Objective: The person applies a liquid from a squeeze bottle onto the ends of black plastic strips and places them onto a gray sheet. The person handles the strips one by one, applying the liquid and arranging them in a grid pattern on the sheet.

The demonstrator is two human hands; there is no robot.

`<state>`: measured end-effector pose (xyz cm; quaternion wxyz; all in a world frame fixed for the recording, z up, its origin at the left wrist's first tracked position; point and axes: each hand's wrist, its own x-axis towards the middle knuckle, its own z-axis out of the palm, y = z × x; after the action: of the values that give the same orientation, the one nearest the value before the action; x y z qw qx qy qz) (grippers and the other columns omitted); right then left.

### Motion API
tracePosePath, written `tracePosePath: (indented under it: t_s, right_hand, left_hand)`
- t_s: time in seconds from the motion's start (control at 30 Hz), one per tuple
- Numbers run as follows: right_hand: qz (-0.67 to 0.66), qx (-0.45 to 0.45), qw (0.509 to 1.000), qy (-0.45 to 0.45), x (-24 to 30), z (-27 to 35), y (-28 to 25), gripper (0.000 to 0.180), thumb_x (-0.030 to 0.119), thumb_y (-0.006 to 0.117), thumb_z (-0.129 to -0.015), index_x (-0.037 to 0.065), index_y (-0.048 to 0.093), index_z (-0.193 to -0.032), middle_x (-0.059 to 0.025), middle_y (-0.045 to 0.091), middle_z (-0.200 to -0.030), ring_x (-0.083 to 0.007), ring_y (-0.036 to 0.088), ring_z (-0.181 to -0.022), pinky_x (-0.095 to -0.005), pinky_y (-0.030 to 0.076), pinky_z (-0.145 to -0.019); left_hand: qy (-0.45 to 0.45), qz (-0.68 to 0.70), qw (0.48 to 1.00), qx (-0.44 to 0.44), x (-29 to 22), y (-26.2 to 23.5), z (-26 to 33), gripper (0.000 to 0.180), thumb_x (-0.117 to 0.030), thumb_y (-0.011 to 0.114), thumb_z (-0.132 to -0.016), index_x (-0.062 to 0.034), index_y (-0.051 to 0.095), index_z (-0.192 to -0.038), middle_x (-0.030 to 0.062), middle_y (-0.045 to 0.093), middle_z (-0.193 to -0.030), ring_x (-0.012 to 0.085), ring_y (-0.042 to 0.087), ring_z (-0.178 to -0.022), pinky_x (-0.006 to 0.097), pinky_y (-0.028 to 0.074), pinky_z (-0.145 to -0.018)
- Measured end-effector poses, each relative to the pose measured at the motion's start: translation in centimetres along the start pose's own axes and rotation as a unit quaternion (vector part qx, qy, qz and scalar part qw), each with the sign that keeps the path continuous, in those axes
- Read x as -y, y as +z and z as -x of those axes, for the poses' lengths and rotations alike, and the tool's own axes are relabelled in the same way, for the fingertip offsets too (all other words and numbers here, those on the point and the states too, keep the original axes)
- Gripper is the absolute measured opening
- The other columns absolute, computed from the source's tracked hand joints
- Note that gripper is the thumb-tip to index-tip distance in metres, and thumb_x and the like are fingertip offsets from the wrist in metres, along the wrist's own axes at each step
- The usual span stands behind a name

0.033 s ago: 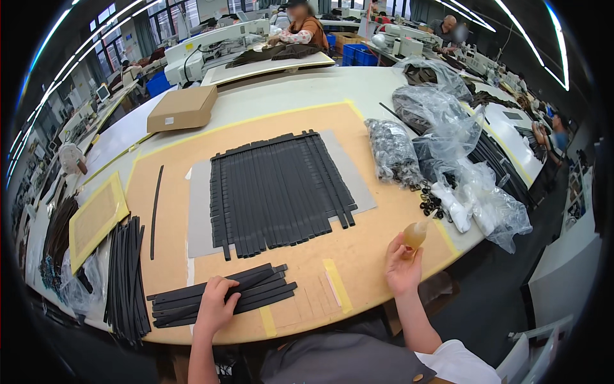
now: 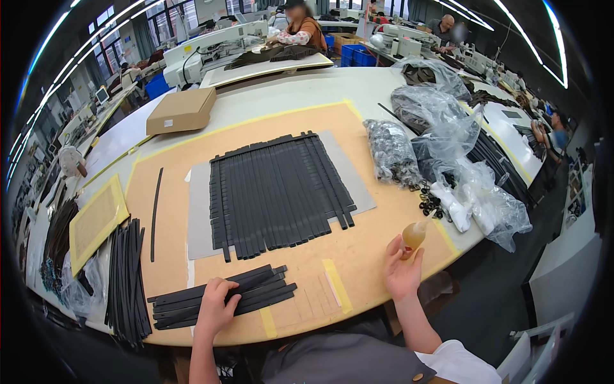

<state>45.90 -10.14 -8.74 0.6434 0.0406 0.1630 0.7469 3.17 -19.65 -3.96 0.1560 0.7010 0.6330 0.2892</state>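
Fingers of the left hand (image 2: 216, 307) lie spread flat on a small stack of black straps (image 2: 224, 296) near the table's front edge — pressing down, not clasping. Right hand (image 2: 401, 272) is curled around a small amber squeeze bottle (image 2: 416, 235), nozzle tilted up and away — well apart from that stack. Beyond both, a row of black strips (image 2: 278, 192) covers a grey sheet (image 2: 199, 217) on the tan board (image 2: 371, 249).

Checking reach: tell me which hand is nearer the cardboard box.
Left. The left hand rests on the black strips, below the cardboard box; the right hand, holding a small bottle, is farther right.
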Motion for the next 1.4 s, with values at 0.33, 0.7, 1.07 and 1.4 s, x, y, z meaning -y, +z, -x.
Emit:
tracePosePath:
  t_s: [0.33, 0.7, 1.07, 1.4]
  right_hand:
    - [0.478, 0.424, 0.737, 0.221, -8.7, 7.4, 12.9, 0.024, 0.021, 0.077, -0.091, -0.001, 0.068, -0.095, -0.0162, 0.069, -0.083, -0.0306, 0.068, -0.087, -0.0401, 0.052, -0.076]
    - [0.451, 0.71, 0.541, 0.017, -14.9, 6.6, 22.6, 0.037, 0.033, 0.066, -0.096, 0.006, 0.066, -0.07, -0.0026, 0.06, -0.062, -0.0113, 0.053, -0.046, -0.0249, 0.028, -0.04]
    - [0.515, 0.713, 0.454, -0.143, -13.2, 7.1, 23.5, 0.005, 0.001, 0.066, -0.071, 0.004, 0.063, -0.068, -0.0045, 0.059, -0.061, -0.0132, 0.053, -0.047, -0.0248, 0.032, -0.042]
    - [0.423, 0.742, 0.504, -0.128, -14.2, 6.3, 21.8, 0.022, 0.011, 0.065, -0.089, 0.005, 0.063, -0.068, -0.0028, 0.059, -0.061, -0.012, 0.053, -0.048, -0.0244, 0.034, -0.045]
  left_hand:
    - [0.15, 0.174, 0.973, -0.027, -10.7, -5.9, -2.2, 0.013, -0.009, 0.078, -0.081, -0.0016, 0.068, -0.081, 0.0066, 0.063, -0.084, 0.0271, 0.06, -0.085, 0.037, 0.047, -0.074]
    - [0.561, 0.304, 0.77, 0.018, -22.8, -14.5, -2.9, 0.007, 0.0, 0.067, -0.071, 0.0021, 0.062, -0.067, 0.0095, 0.058, -0.062, 0.0171, 0.049, -0.047, 0.032, 0.04, -0.047]
    - [0.59, 0.136, 0.79, -0.091, -22.3, -15.4, -2.2, 0.01, -0.001, 0.069, -0.066, -0.0008, 0.059, -0.065, 0.0051, 0.057, -0.059, 0.0153, 0.05, -0.047, 0.031, 0.042, -0.046]
    - [0.641, 0.308, 0.695, -0.106, -22.7, -11.8, -4.0, 0.008, 0.001, 0.063, -0.065, -0.0022, 0.057, -0.061, 0.0026, 0.053, -0.054, 0.0126, 0.046, -0.043, 0.027, 0.037, -0.042]
